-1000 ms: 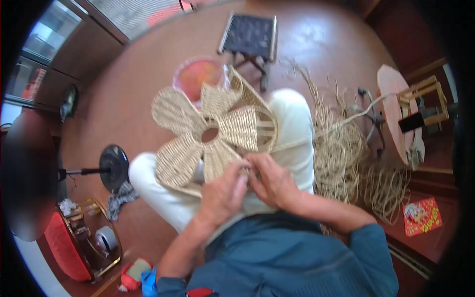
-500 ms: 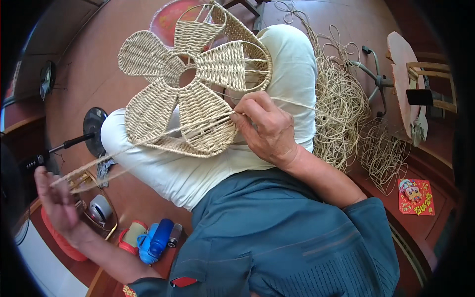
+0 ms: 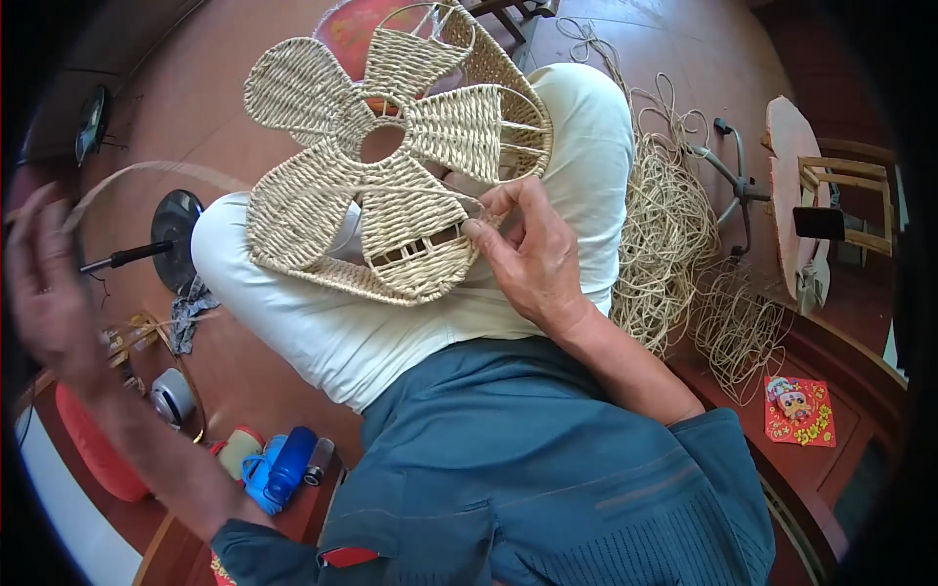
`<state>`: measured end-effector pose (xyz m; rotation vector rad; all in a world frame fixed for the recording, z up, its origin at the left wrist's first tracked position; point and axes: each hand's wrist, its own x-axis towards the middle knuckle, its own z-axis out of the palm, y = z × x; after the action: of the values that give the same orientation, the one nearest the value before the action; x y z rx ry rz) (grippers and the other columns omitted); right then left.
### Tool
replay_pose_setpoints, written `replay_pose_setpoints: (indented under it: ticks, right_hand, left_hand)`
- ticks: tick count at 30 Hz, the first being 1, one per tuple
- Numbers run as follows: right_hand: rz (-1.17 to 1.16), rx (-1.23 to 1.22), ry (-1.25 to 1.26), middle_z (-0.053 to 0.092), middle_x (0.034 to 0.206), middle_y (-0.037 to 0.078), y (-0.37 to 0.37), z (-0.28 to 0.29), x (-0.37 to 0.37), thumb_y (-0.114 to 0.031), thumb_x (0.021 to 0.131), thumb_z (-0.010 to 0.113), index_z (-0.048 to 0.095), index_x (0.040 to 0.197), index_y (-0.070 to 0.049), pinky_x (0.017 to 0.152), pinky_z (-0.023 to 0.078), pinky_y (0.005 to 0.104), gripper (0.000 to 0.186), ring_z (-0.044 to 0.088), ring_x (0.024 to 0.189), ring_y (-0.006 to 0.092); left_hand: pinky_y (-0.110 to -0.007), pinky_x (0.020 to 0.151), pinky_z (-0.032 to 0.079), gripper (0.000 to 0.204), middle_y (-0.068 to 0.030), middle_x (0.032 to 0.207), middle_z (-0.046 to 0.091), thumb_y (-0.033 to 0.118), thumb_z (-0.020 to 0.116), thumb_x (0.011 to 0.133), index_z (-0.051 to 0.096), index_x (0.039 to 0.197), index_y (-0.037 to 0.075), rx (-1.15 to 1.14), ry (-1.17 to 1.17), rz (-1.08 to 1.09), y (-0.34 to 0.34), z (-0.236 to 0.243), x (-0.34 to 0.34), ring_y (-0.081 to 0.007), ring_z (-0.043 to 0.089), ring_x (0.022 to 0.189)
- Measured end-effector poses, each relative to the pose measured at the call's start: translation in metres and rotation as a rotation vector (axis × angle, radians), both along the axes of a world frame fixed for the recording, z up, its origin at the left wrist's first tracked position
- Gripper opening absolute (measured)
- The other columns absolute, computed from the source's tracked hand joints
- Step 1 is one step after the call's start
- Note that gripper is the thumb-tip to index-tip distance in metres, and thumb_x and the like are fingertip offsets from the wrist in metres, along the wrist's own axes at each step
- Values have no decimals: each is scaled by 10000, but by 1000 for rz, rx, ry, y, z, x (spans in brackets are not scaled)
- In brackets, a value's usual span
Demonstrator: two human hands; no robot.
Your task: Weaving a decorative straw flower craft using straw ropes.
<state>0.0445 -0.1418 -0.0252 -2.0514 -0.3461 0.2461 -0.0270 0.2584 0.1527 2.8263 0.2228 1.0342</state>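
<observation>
A flower-shaped woven basket (image 3: 337,210) of pale twisted cord lies tilted across my lap, with a round hole at the flower's middle. The petal nearest me has a gap with bare ribs (image 3: 415,252) between two woven parts. At this petal's right edge, my right hand (image 3: 532,249) pinches the basket's rim between thumb and fingers. My left hand (image 3: 49,278) is raised at the far left, blurred by motion. A loose length of cord (image 3: 156,168) arcs from the flower to its fingers, which seem closed on it. The right petal also shows bare ribs near its tip.
A big heap of tangled cord (image 3: 660,244) lies on the floor beyond my right knee, with a smaller tangle (image 3: 743,332) nearer. A black round stand base (image 3: 176,239) is by my left knee. A blue bottle (image 3: 291,464) sits at lower left, a wooden stool (image 3: 855,181) at right.
My left hand has swung up and farther left, and the cord from it has gone from taut to a slack arc. The basket has shifted slightly right; my right hand stays at its rim.
</observation>
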Motion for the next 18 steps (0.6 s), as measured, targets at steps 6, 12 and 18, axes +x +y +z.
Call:
replay_pose_setpoints:
  ticks: [6, 12, 18]
  right_hand:
    - [35, 81, -3, 726, 1052, 65, -2, -4, 2, -74, 939, 835, 700, 1071, -41, 643, 538, 336, 192, 649, 709, 166]
    - [62, 87, -102, 729, 1073, 76, -2, -6, 2, -53, 949, 822, 761, 1022, -24, 655, 559, 325, 100, 702, 771, 185]
    - [94, -1, -74, 740, 998, 118, -3, -1, 5, -56, 942, 820, 747, 1038, -25, 678, 576, 363, 125, 739, 797, 265]
  left_hand:
    - [-369, 933, 535, 108, -95, 1031, 757, 61, 761, 985, 781, 1088, 34, -724, 339, -204, -164, -117, 1, -242, 704, 1005]
    - [-338, 860, 539, 129, -97, 1004, 735, 60, 736, 1019, 775, 1127, 2, -763, 382, -207, -198, -137, -2, -206, 693, 954]
    - [-356, 825, 529, 132, -87, 992, 738, 47, 752, 997, 782, 1124, 30, -696, 378, -218, -206, -148, -15, -227, 665, 907]
